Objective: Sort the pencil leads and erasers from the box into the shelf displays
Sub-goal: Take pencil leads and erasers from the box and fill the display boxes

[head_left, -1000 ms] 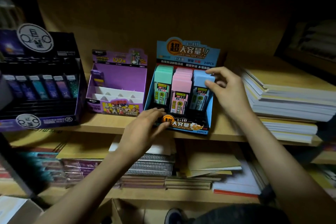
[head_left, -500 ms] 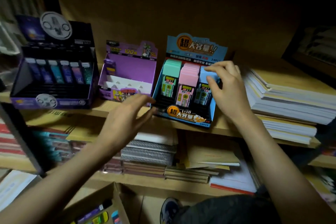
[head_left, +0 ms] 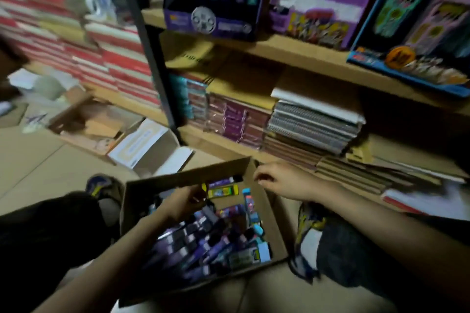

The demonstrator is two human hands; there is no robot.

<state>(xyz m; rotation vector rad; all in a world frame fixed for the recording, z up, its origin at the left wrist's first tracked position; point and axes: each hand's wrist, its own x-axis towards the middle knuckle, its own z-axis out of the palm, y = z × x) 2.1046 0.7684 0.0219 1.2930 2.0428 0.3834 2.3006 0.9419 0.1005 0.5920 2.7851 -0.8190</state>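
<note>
Pencil leads (head_left: 183, 236) beside left fingers (head_left: 197, 193)

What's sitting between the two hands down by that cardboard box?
Head view: a yellow packet lies in the cardboard box between the left hand and the right hand, with a purple packet just beyond it.

L hand (head_left: 187, 202) in box (head_left: 190, 176), R hand (head_left: 277, 181) by far rim

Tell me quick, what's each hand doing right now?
Left hand: inside the brown cardboard box, too blurred to tell whether it holds anything.
Right hand: loosely curled, empty, beside the box.
</note>
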